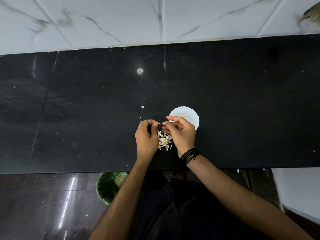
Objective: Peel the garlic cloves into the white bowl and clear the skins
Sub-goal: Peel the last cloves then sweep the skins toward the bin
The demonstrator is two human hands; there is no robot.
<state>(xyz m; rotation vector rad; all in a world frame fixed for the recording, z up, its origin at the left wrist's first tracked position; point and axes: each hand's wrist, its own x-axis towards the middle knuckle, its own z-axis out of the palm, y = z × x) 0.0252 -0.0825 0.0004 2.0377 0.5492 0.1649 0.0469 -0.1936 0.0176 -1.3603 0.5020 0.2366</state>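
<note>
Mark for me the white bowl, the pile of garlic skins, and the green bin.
white bowl (pixel 191 116): head view, bare inner surface near the scalloped rim.
pile of garlic skins (pixel 164 138): head view, middle of the heap between the wrists.
green bin (pixel 105 187): head view, green liner inside, below the counter edge.

Both hands, left hand (pixel 146 135) and right hand (pixel 180 131), pinching a garlic clove (pixel 159 124) above skin pile (pixel 164 139) on black counter (pixel 86 104), white bowl (pixel 187 116) sitting just behind
</note>
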